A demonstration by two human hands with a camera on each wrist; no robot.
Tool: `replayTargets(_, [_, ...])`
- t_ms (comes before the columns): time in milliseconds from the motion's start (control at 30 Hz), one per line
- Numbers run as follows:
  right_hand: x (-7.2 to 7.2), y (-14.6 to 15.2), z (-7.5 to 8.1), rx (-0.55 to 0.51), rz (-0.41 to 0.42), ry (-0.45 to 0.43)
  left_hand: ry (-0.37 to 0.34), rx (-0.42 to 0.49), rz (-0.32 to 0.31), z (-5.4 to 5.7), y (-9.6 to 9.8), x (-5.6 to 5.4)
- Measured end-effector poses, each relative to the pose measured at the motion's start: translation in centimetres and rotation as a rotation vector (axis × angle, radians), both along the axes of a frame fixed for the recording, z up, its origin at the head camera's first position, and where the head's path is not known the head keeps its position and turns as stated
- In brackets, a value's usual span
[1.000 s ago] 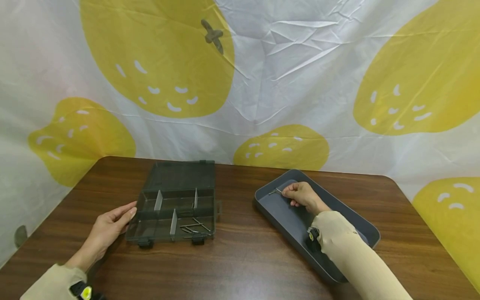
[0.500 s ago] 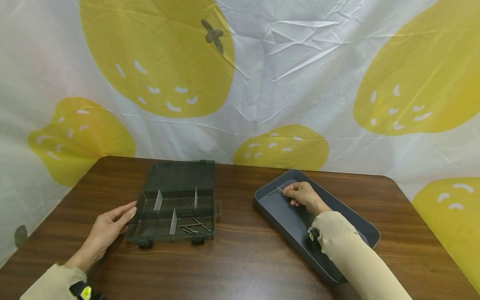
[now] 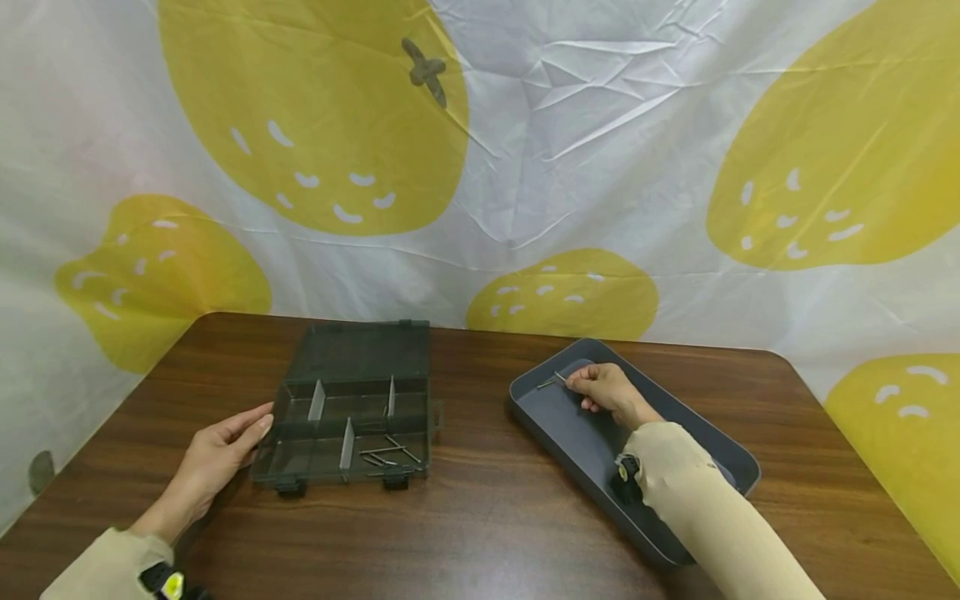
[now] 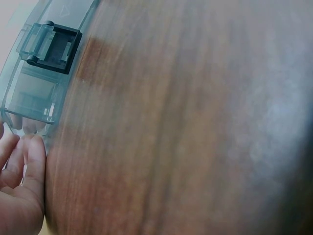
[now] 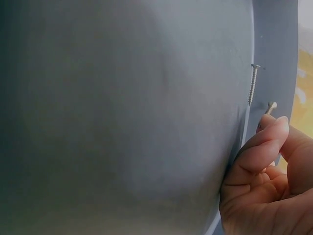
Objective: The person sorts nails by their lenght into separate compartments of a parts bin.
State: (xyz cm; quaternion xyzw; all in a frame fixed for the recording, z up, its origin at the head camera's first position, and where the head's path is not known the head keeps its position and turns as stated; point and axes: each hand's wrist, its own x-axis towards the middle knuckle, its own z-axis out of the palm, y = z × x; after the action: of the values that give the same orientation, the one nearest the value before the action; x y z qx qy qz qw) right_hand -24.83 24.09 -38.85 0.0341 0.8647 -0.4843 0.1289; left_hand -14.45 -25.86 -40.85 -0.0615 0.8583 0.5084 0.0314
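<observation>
My right hand [image 3: 606, 390] pinches a screw [image 5: 271, 106] between thumb and index finger, over the far end of the grey tray [image 3: 551, 450]. Its head shows above the fingertips; the rest is hidden in the grip. Another screw [image 5: 253, 84] lies close beside it in the tray. On the left, a smoky see-through compartment box [image 3: 292, 458] stands with its lid [image 3: 367, 346] raised at the back. Several screws [image 3: 390, 452] lie in its front right section. My left hand [image 3: 217, 454] touches the box's left end with fairly straight fingers.
Pale dividers [image 3: 347, 443] split the box into sections, and dark latches [image 4: 54, 46] line its front. Both containers stand on a brown wooden table [image 3: 480, 508]. A white cloth [image 3: 510, 192] with yellow fruit prints hangs behind.
The screw in my right fingers has tilted slightly apart from the one lying in the tray. The right hand has barely shifted, and the left hand and box stay put.
</observation>
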Motion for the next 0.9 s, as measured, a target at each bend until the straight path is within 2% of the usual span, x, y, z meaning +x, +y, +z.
replayTargets(900, [-0.04,0.07,0.16,-0.019,-0.043,-0.041,-0.001,0.007,-0.003,0.16,-0.01,0.07])
